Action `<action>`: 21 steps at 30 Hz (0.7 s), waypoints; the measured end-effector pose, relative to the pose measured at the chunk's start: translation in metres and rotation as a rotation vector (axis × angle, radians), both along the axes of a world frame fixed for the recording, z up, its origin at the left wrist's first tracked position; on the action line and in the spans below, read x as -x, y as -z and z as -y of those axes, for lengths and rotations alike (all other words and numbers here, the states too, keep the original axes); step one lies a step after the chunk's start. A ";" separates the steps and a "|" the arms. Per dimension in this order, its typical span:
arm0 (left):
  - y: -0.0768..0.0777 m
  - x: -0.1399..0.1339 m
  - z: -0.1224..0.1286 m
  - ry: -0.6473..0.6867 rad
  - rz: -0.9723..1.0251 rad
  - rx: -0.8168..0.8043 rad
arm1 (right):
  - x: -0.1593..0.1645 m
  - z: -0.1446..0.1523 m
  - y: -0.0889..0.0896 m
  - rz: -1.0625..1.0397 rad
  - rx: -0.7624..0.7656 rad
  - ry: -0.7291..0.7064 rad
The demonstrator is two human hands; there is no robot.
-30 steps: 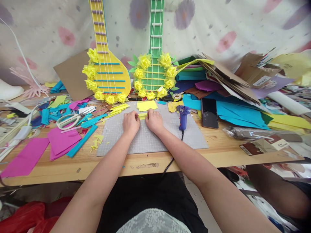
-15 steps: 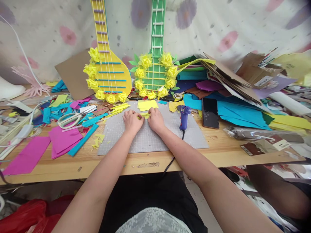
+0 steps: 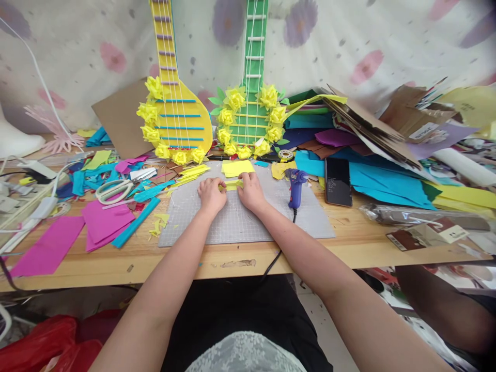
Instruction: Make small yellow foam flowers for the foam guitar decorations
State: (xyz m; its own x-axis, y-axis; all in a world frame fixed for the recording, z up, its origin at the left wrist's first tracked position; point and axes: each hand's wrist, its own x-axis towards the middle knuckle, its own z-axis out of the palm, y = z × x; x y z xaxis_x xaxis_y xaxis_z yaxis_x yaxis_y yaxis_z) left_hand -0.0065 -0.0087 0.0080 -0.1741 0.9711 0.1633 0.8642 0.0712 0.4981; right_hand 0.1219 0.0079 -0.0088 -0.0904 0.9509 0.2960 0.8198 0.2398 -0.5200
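A narrow yellow paper strip spans the gap between my two hands, low over the grey cutting mat. My left hand, fingers curled, grips its left end. At the other end my right hand is closed on the strip with bent fingers. Both ends of the strip are hidden under the fingers. Just beyond the hands lies a yellow paper sheet. A blue hot glue gun rests on the mat to the right of my right hand.
Two paper-flowered craft guitars, one yellow and one green, stand behind the mat. Scissors, magenta paper and scraps lie left. A phone, blue paper and cardboard are at right. A cord crosses the table's front edge.
My hands have drawn slightly apart, so more of the yellow strip shows between them. The whole view has shifted a little; the other things lie as before.
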 end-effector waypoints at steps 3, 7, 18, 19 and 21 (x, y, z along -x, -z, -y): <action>-0.001 0.004 -0.001 -0.016 0.040 0.035 | 0.000 0.000 0.000 -0.007 0.006 0.000; -0.002 0.006 -0.006 -0.058 0.114 0.039 | 0.000 0.000 0.001 0.011 0.007 -0.016; 0.002 0.008 -0.015 -0.010 -0.006 0.012 | -0.001 -0.001 0.000 0.031 -0.015 -0.044; 0.002 0.009 -0.015 0.004 0.023 0.013 | -0.002 -0.001 0.000 0.026 -0.020 -0.053; 0.001 0.011 -0.014 0.027 0.082 0.014 | -0.002 -0.002 -0.001 0.017 -0.028 -0.081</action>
State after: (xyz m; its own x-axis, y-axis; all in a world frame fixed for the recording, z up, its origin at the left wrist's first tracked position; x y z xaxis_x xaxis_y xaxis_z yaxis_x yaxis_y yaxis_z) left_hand -0.0177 0.0056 0.0069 -0.1601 0.9777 0.1358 0.8221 0.0559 0.5667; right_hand 0.1239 0.0094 -0.0073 -0.1718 0.9316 0.3202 0.8059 0.3199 -0.4982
